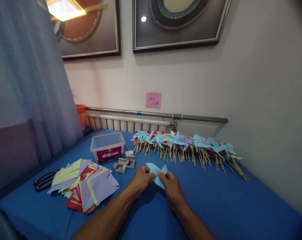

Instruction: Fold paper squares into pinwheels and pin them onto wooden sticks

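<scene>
My left hand [141, 179] and my right hand [172, 187] both pinch a light blue folded paper piece [155, 171] just above the blue tabletop [215, 200]. The paper has pointed flaps like a pinwheel head. Each hand's fingers are closed on an edge of it, the left at its left side, the right at its lower right. Left of my hands lies a loose pile of cut coloured paper squares [83, 186].
A long row of finished paper pinwheels on wooden sticks [185, 146] lies along the wall. A clear plastic box [107, 146], small grey cardboard boxes [124, 163] and black scissors [44, 180] sit on the left. A curtain hangs at far left; an orange basket [81, 115] stands behind.
</scene>
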Demonstrator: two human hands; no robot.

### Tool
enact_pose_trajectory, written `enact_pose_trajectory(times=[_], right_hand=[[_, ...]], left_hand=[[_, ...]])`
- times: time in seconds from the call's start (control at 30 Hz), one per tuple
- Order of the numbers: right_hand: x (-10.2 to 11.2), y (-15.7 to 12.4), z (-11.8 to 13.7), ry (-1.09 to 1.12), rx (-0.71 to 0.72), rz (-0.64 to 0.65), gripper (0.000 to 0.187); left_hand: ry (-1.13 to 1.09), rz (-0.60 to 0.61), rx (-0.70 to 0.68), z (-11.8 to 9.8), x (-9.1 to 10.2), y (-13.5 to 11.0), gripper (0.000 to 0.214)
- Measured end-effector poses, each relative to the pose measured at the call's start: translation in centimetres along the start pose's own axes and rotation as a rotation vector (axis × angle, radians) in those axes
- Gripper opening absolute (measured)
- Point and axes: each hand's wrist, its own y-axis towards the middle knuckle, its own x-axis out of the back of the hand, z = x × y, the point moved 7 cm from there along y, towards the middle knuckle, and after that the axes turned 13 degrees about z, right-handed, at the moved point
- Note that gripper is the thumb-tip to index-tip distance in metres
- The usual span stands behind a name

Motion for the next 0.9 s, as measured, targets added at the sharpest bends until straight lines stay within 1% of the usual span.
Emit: enact_pose_trajectory(times=[0.23, 0.4, 0.5, 0.7, 0.9], right_hand=[[0.22, 0.04, -0.08, -0.010, 0.013, -0.026, 0.045], [0.23, 0.16, -0.21, -0.011, 0.011, -0.005, 0.042], [0.45, 0.19, -0.28, -0.043, -0.003, -0.020, 0.041], [0.65, 0.28, -0.51, -0.014, -0.009, -0.036, 0.043], [0.56, 0.23, -0.36, -0.008, -0.019, -0.037, 0.043]], left_hand=[[0.030, 0.028, -0.005, 0.11, -0.23, 0.24, 0.013], [0.022, 0.035, 0.010, -0.15, -0.39, 0.08, 0.012], [0.013, 0.037, 0.014, -0.20, -0.42, -0.03, 0.012], [-0.068, 0.004, 0.018, 0.31, -0.05, 0.13, 0.017], [-0.024, -0.024, 0.002, 0.37, 0.29, 0.37, 0.027]])
